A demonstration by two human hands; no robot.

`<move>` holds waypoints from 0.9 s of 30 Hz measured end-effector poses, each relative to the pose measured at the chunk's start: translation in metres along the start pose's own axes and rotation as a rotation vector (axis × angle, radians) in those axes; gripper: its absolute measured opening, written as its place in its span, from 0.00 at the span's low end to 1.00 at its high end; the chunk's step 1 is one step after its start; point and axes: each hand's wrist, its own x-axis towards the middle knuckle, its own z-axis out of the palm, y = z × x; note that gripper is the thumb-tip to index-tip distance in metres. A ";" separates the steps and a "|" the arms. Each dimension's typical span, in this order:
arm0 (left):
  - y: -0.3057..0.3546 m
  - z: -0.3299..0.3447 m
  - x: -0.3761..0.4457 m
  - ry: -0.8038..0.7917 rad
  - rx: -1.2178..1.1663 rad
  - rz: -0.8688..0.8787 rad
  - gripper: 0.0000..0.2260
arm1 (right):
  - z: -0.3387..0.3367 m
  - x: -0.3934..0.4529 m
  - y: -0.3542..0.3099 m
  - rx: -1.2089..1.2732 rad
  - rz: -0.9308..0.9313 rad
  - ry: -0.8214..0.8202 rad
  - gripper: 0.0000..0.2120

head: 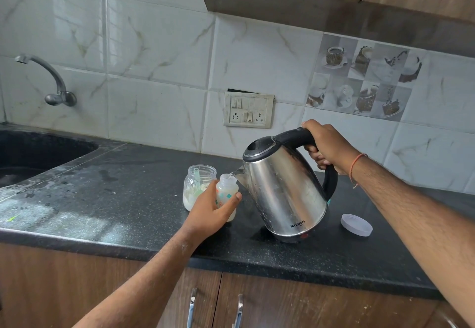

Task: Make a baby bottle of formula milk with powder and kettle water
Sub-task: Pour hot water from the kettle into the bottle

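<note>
Right hand [326, 145] grips tilted kettle [282, 188] handle, spout over baby bottle [226, 196] mouth. Left hand [213, 209] grasps bottle near counter [128, 199] front edge; powder jar [196, 186] just behind.

Glossy steel kettle [282, 191], translucent plastic bottle [227, 194], speckled polished stone counter [128, 199].

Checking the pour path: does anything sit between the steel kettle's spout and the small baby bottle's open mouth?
Nothing visible does. The steel kettle spout sits right at the small baby bottle mouth, which is uncapped.
</note>
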 end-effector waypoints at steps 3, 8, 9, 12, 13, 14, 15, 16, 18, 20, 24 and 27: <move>0.000 0.000 0.000 0.000 0.004 0.000 0.10 | 0.000 0.000 0.000 0.000 0.006 0.000 0.27; 0.002 0.000 0.000 -0.003 -0.004 0.000 0.10 | 0.001 0.001 0.001 0.002 0.005 0.000 0.27; 0.002 0.000 0.000 -0.003 -0.006 -0.003 0.10 | 0.001 0.001 0.001 0.002 0.004 0.000 0.27; 0.004 0.000 -0.001 -0.006 -0.011 -0.005 0.10 | 0.000 0.001 0.001 0.004 0.000 -0.003 0.27; 0.006 0.000 -0.001 -0.009 -0.008 -0.008 0.10 | 0.000 0.001 0.001 0.004 -0.002 -0.004 0.28; 0.006 0.000 -0.001 -0.011 -0.004 -0.012 0.10 | 0.000 0.001 0.002 0.004 -0.003 -0.005 0.28; 0.007 0.000 -0.002 -0.012 -0.003 -0.011 0.10 | -0.001 0.001 0.002 0.005 -0.003 -0.006 0.27; 0.007 0.000 -0.002 -0.010 -0.002 -0.008 0.10 | -0.001 0.001 0.002 0.005 -0.003 -0.006 0.27; 0.007 0.000 -0.002 -0.006 0.001 -0.001 0.10 | -0.001 0.002 0.002 0.005 -0.002 -0.004 0.27; 0.007 0.000 -0.002 -0.006 0.006 -0.004 0.10 | -0.001 0.002 0.002 0.007 -0.001 -0.006 0.28; 0.008 0.000 -0.003 -0.002 0.007 -0.005 0.11 | 0.000 0.002 0.003 0.008 -0.002 -0.007 0.27; 0.008 0.001 -0.003 -0.004 0.001 -0.002 0.11 | -0.001 0.002 0.003 0.008 -0.006 -0.006 0.27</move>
